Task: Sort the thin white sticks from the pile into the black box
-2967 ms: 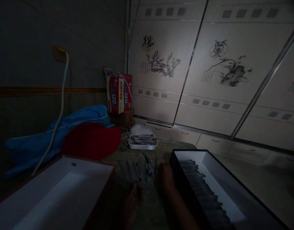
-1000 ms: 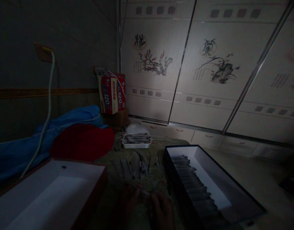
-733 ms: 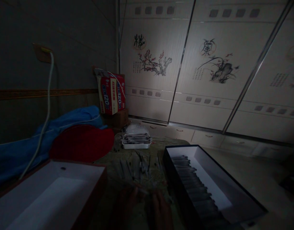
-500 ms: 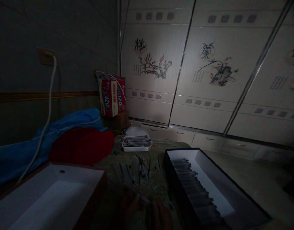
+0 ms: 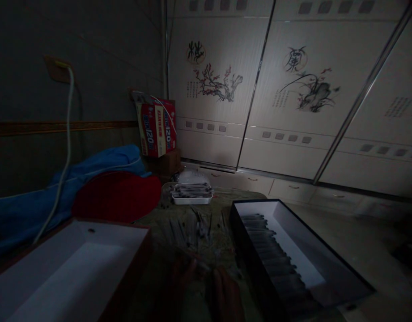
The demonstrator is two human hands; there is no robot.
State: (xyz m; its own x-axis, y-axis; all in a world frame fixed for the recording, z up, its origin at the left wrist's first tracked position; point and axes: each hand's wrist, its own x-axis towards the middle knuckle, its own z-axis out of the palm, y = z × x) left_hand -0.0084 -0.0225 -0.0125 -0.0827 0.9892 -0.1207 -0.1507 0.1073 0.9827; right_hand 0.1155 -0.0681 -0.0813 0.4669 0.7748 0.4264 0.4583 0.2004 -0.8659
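Observation:
Near the bottom edge, in deep shadow, my left hand (image 5: pixel 184 272) has its fingers curled together beside a thin, pale, blurred piece. My right hand (image 5: pixel 226 293) lies just to its right, fingers pressed together and bent inward. What either hand grips is too dark to make out. Beyond them, a loose heap of slender pen-like sticks (image 5: pixel 191 228) is spread on the greenish table surface (image 5: pixel 222 197). To the right stands a black-edged box (image 5: pixel 301 248) with a pale inside, where dark slender pieces (image 5: pixel 271 250) lie in a long row.
At the left is a brown-edged box (image 5: pixel 74 264) with a white inside. A white tray (image 5: pixel 192 201) of slender sticks stands at the back. Red cloth (image 5: pixel 118 197), blue cloth (image 5: pixel 101 167), a white cable (image 5: pixel 67 138) and a red carton (image 5: pixel 157 129) are farther off, before sliding cabinet doors (image 5: pixel 215 85).
The view has tipped slightly downward, so most things appear higher. Both hands remain close together; the pale thin piece between them shows less distinctly.

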